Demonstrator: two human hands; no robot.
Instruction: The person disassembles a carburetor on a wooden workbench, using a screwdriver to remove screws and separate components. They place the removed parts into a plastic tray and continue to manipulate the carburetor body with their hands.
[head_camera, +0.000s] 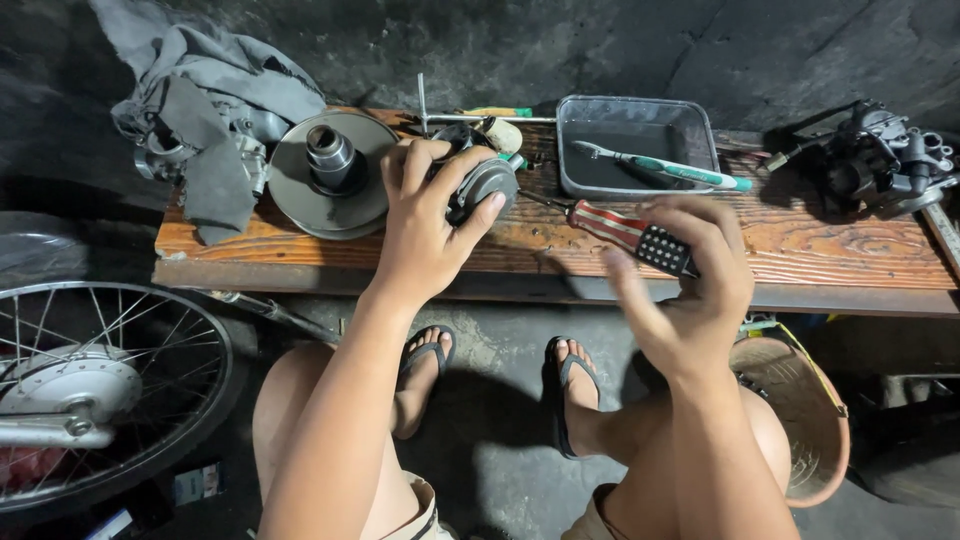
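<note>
My left hand (425, 225) grips a round dark metal engine part (487, 180) that rests on the low wooden bench (820, 250). My right hand (690, 290) holds a screwdriver (625, 232) with a red, white and dark patterned handle; its shaft points left toward the metal part. A grey pulley disc (330, 172) with a central hub lies just left of my left hand.
A metal tray (636, 145) holds a toothbrush (665, 165) behind the screwdriver. A grey rag (205, 100) covers parts at the bench's left end; a carburettor-like assembly (885, 160) sits at the right. A spoked wheel (100, 380) stands lower left, a round basket (800, 415) lower right.
</note>
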